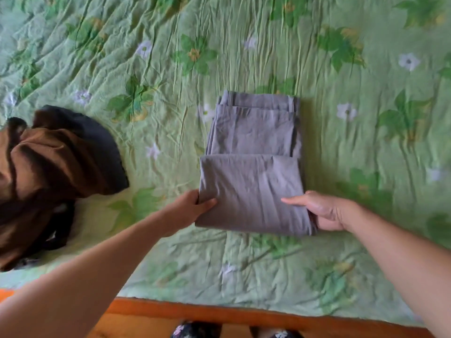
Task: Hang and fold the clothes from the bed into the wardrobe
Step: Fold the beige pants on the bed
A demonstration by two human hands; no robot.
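**Two hands grip folded grey trousers on a green floral bed**

Seen from above, a bed (244,45) covered in a wrinkled green spread printed with leaves and pale flowers fills most of the frame. It bears two groups of clothing.

Near the middle lie the grey trousers (251,152), folded into a neat rectangle. The waistband with its belt loops is at the far end, and a folded-over layer lies on top at the near end. The left hand (192,208) grips the near left edge of that layer, thumb on top and fingers tucked beneath. The right hand (322,211) grips the near right edge the same way, thumb lying flat on the cloth and fingers curled under the fold. Both bare forearms reach in from the bottom corners.

At the left edge of the bed, well apart from the trousers, sits a loose heap: a crumpled brown garment (48,162) lying over a dark garment (97,137).

Along the bottom runs the orange-brown wooden bed frame (244,313).
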